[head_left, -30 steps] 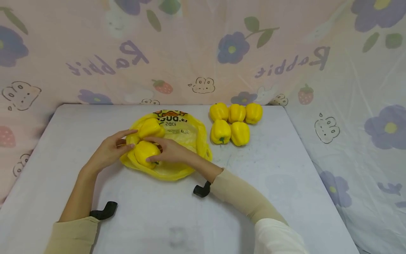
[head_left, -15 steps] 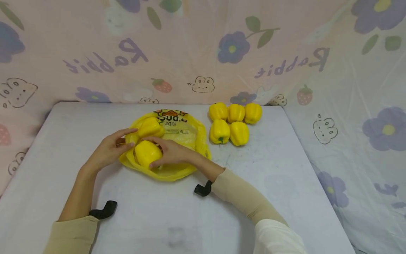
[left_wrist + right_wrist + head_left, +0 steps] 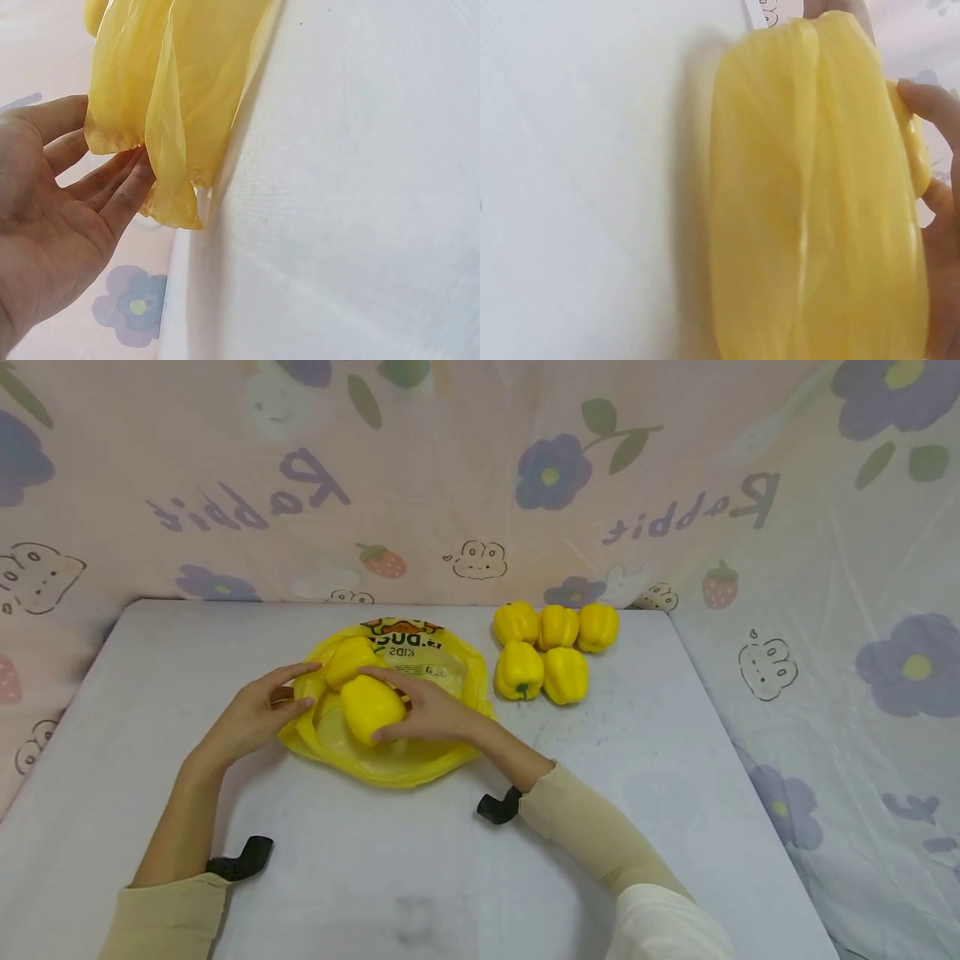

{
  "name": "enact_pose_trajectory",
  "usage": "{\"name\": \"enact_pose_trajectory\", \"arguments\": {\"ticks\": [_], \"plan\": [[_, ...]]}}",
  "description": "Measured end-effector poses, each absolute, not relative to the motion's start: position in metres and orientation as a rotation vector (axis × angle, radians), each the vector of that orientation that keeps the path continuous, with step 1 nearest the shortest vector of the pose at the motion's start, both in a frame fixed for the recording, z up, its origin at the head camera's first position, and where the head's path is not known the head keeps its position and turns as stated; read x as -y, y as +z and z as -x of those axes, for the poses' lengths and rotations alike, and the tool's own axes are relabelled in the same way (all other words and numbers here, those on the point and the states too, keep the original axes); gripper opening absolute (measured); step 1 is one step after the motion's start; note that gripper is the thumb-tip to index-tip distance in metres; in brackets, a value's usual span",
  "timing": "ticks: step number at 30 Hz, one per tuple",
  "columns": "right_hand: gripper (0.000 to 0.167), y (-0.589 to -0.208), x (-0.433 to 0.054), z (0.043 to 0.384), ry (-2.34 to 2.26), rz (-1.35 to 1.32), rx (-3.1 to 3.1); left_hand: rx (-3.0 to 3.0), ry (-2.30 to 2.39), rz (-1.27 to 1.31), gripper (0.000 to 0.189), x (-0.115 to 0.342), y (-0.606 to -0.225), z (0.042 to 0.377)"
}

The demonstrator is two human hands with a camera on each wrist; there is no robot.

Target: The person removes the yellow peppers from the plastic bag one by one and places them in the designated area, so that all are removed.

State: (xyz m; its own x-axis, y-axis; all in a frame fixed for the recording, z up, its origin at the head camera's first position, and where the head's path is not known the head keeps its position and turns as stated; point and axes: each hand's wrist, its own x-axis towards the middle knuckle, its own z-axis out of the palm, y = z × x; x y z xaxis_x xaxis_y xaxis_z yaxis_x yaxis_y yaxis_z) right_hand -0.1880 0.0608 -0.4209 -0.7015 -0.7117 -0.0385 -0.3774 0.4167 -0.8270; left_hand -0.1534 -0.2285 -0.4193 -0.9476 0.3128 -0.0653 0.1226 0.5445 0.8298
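A yellow plastic bag (image 3: pixel 405 772) with dark print lies with its mouth spread wide on the white table. My right hand (image 3: pixel 431 706) grips a yellow bell pepper (image 3: pixel 371 708) over the bag's opening, fingers on its far side and thumb on the near side. Another yellow bell pepper (image 3: pixel 347 660) is inside the bag, at its back left. My left hand (image 3: pixel 247 714) holds the bag's left edge between thumb and fingers. Close up in the left wrist view, its fingertips are at the bag's thin film. In the right wrist view, the bag's wall hides part of the held pepper.
Several yellow bell peppers (image 3: pixel 521 672) stand in two rows right of the bag, near the table's back edge. The white table (image 3: pixel 337 877) reaches a patterned cloth (image 3: pixel 450 485) behind. Black curved pieces (image 3: pixel 247 858) sit at both sleeve cuffs.
My right hand has raised the gripped bell pepper from the bag's left front and shifted it right and back. My left hand stays at the bag's left edge.
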Motion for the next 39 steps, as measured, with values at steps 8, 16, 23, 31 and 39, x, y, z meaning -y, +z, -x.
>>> {"name": "enact_pose_trajectory", "arguments": {"ticks": [8,16,23,31,39], "plan": [[0.085,-0.413,-0.079,0.192,-1.248,0.908,-2.327,-2.561,1.347,-0.344,0.054,0.229,-0.419,0.155],[0.084,-0.411,-0.094,0.195,-1.287,0.883,-2.373,-2.559,1.346,-0.346,0.054,0.229,-0.417,0.155],[0.084,-0.404,-0.111,0.191,-1.296,0.814,-2.393,-2.552,1.341,-0.368,0.054,0.228,-0.418,0.154],[0.082,-0.4,-0.134,0.191,-1.401,0.746,-2.414,-2.53,1.371,-0.356,0.054,0.228,-0.419,0.152],[0.08,-0.395,-0.157,0.193,-1.461,0.714,-2.485,-2.532,1.366,-0.368,0.054,0.229,-0.42,0.151]]}}
